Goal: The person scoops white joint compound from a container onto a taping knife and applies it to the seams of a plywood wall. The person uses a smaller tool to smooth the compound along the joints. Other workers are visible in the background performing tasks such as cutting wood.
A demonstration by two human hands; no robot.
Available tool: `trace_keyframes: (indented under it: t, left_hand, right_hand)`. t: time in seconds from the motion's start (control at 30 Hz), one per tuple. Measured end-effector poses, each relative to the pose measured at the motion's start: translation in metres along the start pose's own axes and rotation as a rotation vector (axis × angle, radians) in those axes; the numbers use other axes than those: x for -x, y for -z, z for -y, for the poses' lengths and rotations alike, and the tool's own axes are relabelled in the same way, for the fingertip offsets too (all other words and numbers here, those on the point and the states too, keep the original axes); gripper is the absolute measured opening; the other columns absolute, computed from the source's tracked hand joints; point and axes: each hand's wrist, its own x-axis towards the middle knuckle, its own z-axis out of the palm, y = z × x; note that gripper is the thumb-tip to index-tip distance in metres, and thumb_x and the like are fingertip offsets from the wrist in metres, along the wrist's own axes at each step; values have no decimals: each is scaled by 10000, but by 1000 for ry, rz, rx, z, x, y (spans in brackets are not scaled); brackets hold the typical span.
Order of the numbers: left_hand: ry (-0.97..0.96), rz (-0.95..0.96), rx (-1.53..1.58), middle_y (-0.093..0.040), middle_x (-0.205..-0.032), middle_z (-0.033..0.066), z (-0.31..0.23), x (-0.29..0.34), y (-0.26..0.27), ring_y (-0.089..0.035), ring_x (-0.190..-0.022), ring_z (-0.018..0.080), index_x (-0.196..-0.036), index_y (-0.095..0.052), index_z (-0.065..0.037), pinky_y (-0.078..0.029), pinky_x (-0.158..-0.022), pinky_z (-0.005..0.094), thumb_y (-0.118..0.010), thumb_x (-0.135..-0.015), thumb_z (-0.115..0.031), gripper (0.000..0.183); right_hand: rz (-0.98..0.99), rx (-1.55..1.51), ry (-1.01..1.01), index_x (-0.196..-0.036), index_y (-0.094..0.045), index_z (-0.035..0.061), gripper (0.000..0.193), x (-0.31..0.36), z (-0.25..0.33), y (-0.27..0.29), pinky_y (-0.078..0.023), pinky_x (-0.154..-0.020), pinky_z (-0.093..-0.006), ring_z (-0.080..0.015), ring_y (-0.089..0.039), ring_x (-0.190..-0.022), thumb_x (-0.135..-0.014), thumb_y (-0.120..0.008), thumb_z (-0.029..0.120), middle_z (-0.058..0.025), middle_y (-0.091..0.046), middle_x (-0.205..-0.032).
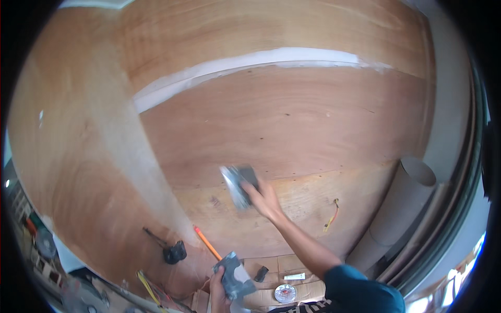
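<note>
My right hand (pixel 266 198) is closed around a wide flat scraper (pixel 240 185), raised in front of the plywood wall; its pale edge is smeared by motion. Lower down, my left hand (pixel 218 289) grips a second flat scraper (pixel 236 277), dark grey with a light patch of paste on its face. Across the wall (pixel 292 115), higher than both hands, runs a band of white filler (pixel 250 60) along a seam. I cannot tell whether the right scraper touches the wood.
An orange rod (pixel 207 242) leans close to the left scraper. A black object (pixel 175 252) and loose wires (pixel 332 216) hang at the wall. A large cardboard tube (pixel 389 219) stands at right. Cardboard (pixel 266 300) below bears a round white container (pixel 285 293) and a small tube (pixel 294 276).
</note>
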Motion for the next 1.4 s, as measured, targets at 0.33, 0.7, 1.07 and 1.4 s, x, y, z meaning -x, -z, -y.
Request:
trace_keyframes:
  t: [0.33, 0.7, 1.07, 1.4]
  left_hand:
    - [9, 56, 444, -684, -1084, 111, 38, -60, -71, -701, -895, 232, -1214, -576, -34, -594, -827, 402, -517, -1020, -256, 301]
    - [-529, 67, -100, -654, -1052, 83, 21, -17, -100, -618, -972, 117, -1231, -548, -16, -506, -820, 288, -474, -1056, -293, 336]
    - [-728, -26, -797, -663, -927, 254, 60, 31, -133, -664, -890, 438, -1275, -532, -2, -502, -779, 446, -336, -1076, -289, 401]
    - [-724, -369, -908, -608, -763, 175, 83, 56, -153, -622, -690, 268, -1210, -574, -17, -473, -675, 359, -386, -1074, -318, 380]
  right_hand:
    - [-119, -54, -38, -1197, -641, -39, 304, 184, -50, 47, -501, -770, -239, -98, -619, -853, -894, -661, -22, -63, -694, -940]
    - [456, 380, -99, -1231, -639, -13, 426, 205, -120, 88, -521, -909, -398, -373, -679, -1054, -830, -534, -112, -240, -675, -1164]
    - [344, 258, 347, -974, -751, 107, 421, 184, -40, 105, -384, -889, -351, -226, -570, -961, -622, -671, -111, -14, -722, -1025]
    - [577, 181, 214, -1010, -752, 85, 361, 234, -89, 180, -439, -886, -370, -246, -605, -944, -680, -720, -57, -49, -720, -1019]
